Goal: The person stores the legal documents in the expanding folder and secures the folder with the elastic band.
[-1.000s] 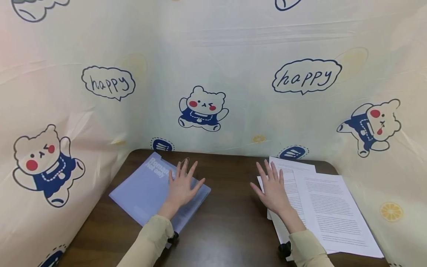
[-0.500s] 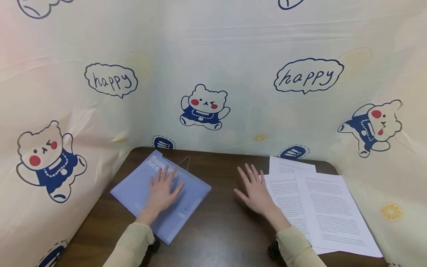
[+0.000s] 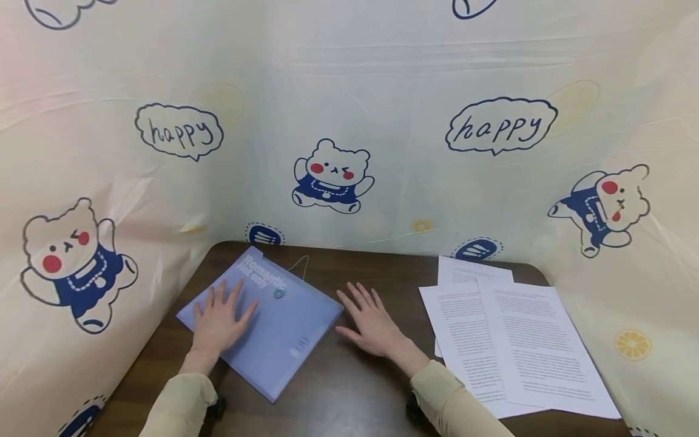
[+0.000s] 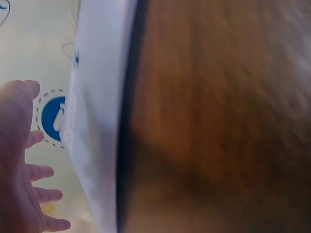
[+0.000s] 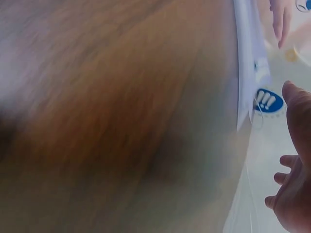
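A blue translucent document folder [image 3: 289, 331] lies closed on the left of the table, with white lettering, a round button and a thin string loop at its far edge. Over its left part hovers my left hand [image 3: 218, 325], fingers spread; the left wrist view shows a gap between that hand [image 4: 19, 165] and the folder [image 4: 99, 121]. My right hand [image 3: 374, 325], fingers extended, is just right of the folder's right corner, above the table, holding nothing. In the right wrist view this hand [image 5: 296, 160] stands apart from the folder [image 5: 247, 63].
Several printed paper sheets [image 3: 546, 346] lie overlapping on the right of the dark wooden table [image 3: 349, 388]. A light curtain [image 3: 404, 121] with bear drawings surrounds the table at the back and sides.
Both hands have moved left: the left from the folder's right part to its left part, the right from beside the papers to near the folder. Folder and papers stay in place.
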The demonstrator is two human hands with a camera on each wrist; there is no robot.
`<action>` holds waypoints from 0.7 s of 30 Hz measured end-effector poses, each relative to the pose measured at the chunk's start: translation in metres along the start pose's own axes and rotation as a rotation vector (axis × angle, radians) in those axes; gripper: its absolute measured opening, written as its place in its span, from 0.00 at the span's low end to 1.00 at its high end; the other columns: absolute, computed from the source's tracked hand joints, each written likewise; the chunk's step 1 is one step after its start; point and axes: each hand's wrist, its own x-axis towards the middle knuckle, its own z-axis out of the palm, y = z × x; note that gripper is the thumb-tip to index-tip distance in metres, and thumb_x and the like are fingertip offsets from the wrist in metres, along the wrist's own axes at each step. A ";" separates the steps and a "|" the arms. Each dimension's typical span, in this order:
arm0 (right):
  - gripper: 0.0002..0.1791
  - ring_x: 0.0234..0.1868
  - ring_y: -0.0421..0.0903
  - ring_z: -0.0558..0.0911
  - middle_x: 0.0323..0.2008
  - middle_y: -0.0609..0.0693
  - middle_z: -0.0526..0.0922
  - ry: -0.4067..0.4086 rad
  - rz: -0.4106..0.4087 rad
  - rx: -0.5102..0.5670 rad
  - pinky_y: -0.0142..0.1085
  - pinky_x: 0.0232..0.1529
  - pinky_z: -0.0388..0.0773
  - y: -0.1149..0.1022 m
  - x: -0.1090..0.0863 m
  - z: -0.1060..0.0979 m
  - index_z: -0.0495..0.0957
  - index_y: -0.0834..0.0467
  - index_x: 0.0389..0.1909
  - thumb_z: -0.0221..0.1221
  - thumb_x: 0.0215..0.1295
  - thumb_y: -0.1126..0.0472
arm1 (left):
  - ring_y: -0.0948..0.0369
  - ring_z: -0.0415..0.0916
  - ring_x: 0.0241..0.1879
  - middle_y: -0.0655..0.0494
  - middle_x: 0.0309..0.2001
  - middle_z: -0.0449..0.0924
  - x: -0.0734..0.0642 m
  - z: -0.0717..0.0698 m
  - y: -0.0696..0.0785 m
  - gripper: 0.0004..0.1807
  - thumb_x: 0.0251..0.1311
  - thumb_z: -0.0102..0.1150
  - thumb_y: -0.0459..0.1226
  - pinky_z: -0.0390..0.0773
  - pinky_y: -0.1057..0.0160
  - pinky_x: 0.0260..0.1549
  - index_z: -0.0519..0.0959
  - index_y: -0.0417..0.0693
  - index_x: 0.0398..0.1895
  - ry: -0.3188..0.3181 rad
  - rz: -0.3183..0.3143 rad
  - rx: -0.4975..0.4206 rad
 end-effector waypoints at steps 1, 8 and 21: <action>0.44 0.90 0.64 0.55 0.89 0.61 0.55 -0.007 -0.006 0.002 0.66 0.87 0.55 -0.003 0.002 0.003 0.55 0.52 0.90 0.55 0.84 0.37 | 0.20 0.46 0.83 0.24 0.85 0.49 -0.001 -0.001 -0.002 0.47 0.79 0.48 0.67 0.47 0.11 0.73 0.59 0.47 0.88 -0.010 -0.010 0.002; 0.40 0.90 0.61 0.57 0.89 0.59 0.57 -0.058 -0.004 -0.004 0.63 0.86 0.59 -0.024 0.020 0.026 0.60 0.54 0.88 0.56 0.84 0.40 | 0.18 0.38 0.83 0.21 0.85 0.43 -0.007 0.004 -0.014 0.50 0.79 0.43 0.70 0.40 0.10 0.73 0.55 0.45 0.88 -0.086 -0.076 0.010; 0.37 0.87 0.61 0.63 0.85 0.62 0.64 -0.067 0.090 0.065 0.61 0.86 0.61 -0.048 0.027 0.052 0.66 0.58 0.84 0.58 0.83 0.43 | 0.17 0.22 0.83 0.19 0.85 0.30 -0.005 0.018 -0.026 0.53 0.80 0.44 0.68 0.26 0.14 0.76 0.46 0.40 0.89 -0.207 -0.152 -0.024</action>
